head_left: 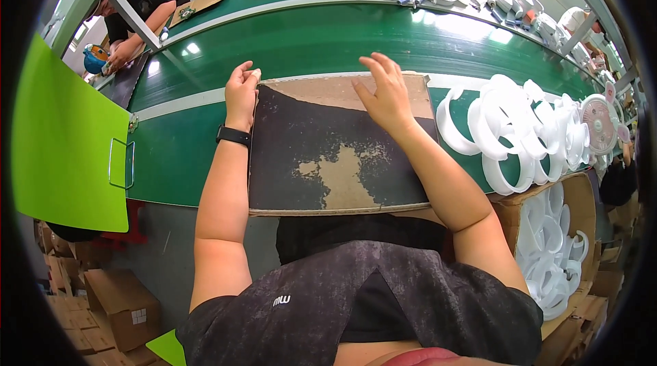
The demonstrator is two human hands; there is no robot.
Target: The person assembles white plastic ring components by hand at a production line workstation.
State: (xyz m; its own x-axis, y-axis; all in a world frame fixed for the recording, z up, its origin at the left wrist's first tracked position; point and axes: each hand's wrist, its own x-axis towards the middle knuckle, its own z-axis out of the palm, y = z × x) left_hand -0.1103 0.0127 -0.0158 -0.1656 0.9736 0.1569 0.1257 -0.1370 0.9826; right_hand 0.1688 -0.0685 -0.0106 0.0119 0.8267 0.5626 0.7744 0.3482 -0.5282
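In front of me, a dark, worn cardboard sheet (287,154) with bare brown patches lies across the bench edge. My left hand (241,100), with a black band on its wrist, is at the far left corner of this sheet. Its fingers are curled in toward the thumb, where a small pale spot shows; what they hold, if anything, is too small to name. Above the sheet's bare brown far part is my right hand (387,97), its thumb and fingers apart and nothing in them.
White plastic rings (503,123) are heaped at the right, beside a round white fan (601,123). More rings fill a cardboard box (510,219) below. A green panel (68,140) stands left. Beyond the green belt (328,34), white parts crowd another bench; a co-worker (154,0) handles something blue.
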